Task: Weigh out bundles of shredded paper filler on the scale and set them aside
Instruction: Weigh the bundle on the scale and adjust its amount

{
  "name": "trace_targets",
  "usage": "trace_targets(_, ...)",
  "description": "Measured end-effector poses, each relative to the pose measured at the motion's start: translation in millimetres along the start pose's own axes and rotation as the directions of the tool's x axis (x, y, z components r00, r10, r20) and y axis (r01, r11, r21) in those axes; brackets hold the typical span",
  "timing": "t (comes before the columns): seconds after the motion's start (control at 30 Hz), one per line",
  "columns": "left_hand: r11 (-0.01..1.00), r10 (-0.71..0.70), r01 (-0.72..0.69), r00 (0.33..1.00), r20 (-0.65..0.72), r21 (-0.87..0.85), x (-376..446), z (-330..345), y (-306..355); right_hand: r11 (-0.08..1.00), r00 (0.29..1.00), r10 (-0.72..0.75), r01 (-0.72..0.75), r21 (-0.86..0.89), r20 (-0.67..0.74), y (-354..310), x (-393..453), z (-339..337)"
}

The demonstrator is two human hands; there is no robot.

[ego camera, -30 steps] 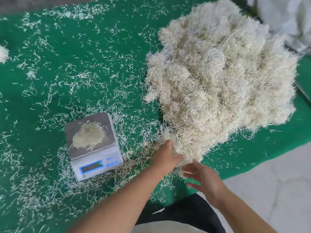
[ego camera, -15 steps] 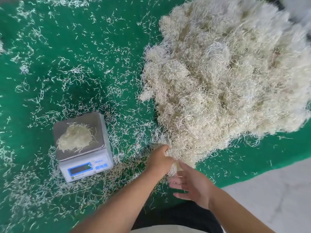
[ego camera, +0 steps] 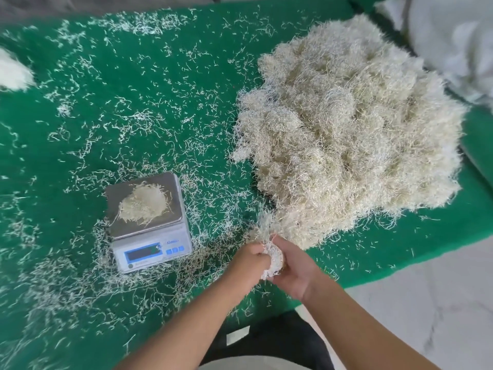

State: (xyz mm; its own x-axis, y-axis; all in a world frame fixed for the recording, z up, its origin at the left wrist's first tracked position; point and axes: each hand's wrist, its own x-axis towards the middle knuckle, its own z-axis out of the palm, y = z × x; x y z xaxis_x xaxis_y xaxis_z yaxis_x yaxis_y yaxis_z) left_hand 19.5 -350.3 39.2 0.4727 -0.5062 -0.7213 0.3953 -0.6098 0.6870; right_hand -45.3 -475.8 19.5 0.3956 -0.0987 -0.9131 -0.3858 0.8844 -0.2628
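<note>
A big heap of cream shredded paper filler [ego camera: 352,129] covers the right half of the green table. A small digital scale [ego camera: 149,244] stands at centre left with a flat bundle of filler [ego camera: 144,202] on its steel pan. At the heap's near tip, my left hand [ego camera: 246,263] and my right hand [ego camera: 296,268] both grip one small clump of filler [ego camera: 273,259] between them, still trailing strands from the heap.
Loose shreds litter the green table cover [ego camera: 165,102], thickest around the scale. A white bundle [ego camera: 12,72] lies at the far left edge. White material [ego camera: 453,36] is piled at the top right. The table's near edge meets pale floor [ego camera: 426,303] on the right.
Both hands have closed round a clump at the heap's tip and drawn it toward me, away from the heap. The scale and its bundle have not moved.
</note>
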Motion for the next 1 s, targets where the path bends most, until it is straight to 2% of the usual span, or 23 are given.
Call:
trace_targets(0.07,0.997,0.073,-0.073,0.997,-0.007,0.014,-14,-9,-6,0.997,0.998,-0.06,0.06,-0.038,0.003,9,0,8)
trace_targets(0.2,0.982,0.188,-0.187,0.98,-0.058,0.022,-43,-35,-11,0.995,0.993,-0.087,0.091,-0.047,0.074,22,-26,44)
trace_targets(0.27,0.973,0.232,-0.23,0.97,-0.076,0.034,-56,-47,-12,0.986,0.99,-0.14,0.142,-0.09,0.026,25,-31,58)
trace_targets(0.43,0.925,0.355,-0.341,0.933,-0.055,0.169,-86,-62,-24,0.963,0.961,-0.268,0.269,-0.007,-0.073,15,-40,79)
trace_targets(0.53,0.916,0.348,-0.307,0.929,-0.129,0.259,-98,-72,-56,0.961,0.94,-0.275,0.278,-0.014,-0.2,-9,-59,65)
trace_targets(0.63,0.933,0.278,-0.205,0.932,-0.232,0.296,-106,-99,-100,0.95,0.92,-0.305,0.314,-0.005,-0.245,-33,-68,46)
trace_targets(0.7,0.937,0.217,-0.111,0.928,-0.303,0.331,-112,-124,-119,0.928,0.919,-0.365,0.372,0.022,-0.145,-38,-66,40)
trace_targets(0.73,0.94,0.204,-0.086,0.918,-0.339,0.33,-114,-136,-123,0.906,0.897,-0.421,0.422,-0.026,-0.134,-34,-67,40)
trace_targets(0.87,0.959,0.213,-0.095,0.863,-0.458,0.266,-122,-176,-118,0.912,0.955,-0.291,0.259,-0.318,-0.058,5,-67,43)
trace_targets(0.93,0.956,0.251,-0.115,0.8,-0.545,0.27,-126,-197,-109,0.869,0.966,-0.257,0.234,-0.437,0.006,32,-64,49)
trace_targets(1.0,0.954,0.286,-0.147,0.715,-0.638,0.262,-126,-218,-96,0.859,0.971,-0.239,0.22,-0.462,0.018,49,-56,47)
